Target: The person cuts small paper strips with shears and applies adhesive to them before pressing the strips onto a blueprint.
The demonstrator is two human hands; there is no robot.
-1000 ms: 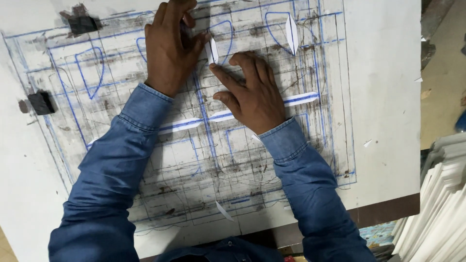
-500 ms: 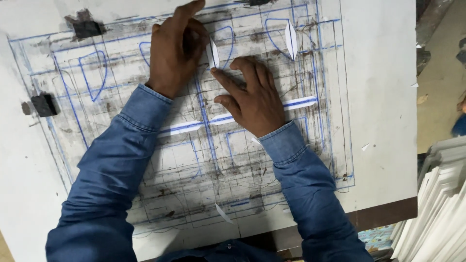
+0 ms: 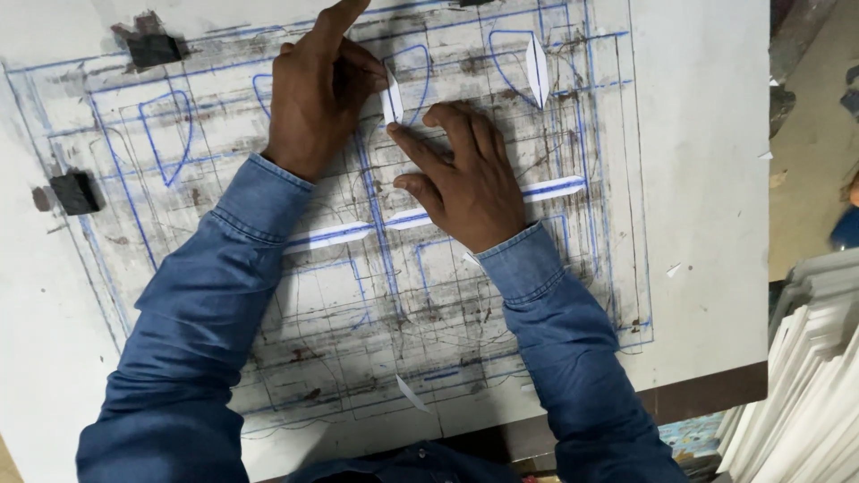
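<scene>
Board: big white worktable (image 3: pixel 707 179) covered in blue pen outlines and grey smudgy pencil grid, seen from straight above.
Left hand: left hand (image 3: pixel 318 89) rests flat-ish on the board near the top, index finger stretched up and away, thumb side tucked against the small white pointed paper sliver (image 3: pixel 392 98). Looks like it pinches or steadies the sliver's left edge, but can't tell for sure if it's really gripped.
Right hand: right hand (image 3: pixel 465 179) lies palm down just below, fingers spread and loose, fingertips pressing beside the sliver's lower end. Nothing clenched in it.
Paper sliver: stands upright-ish between the two hands, inside a blue curved outline, upper middle of the board.
Other slivers: a second white pointed paper piece (image 3: pixel 537 70) to the right, well apart from the hands; another small one (image 3: pixel 412 394) near the bottom edge.
Strips: white paper strips with blue line (image 3: pixel 331 235) run across the middle, partly under the right hand.
Extras: two black blocks (image 3: pixel 73 192) on the left side; stacked white sheets (image 3: pixel 805 376) at the right.
Sleeves: blue denim sleeves (image 3: pixel 197 331) on both arms.
</scene>
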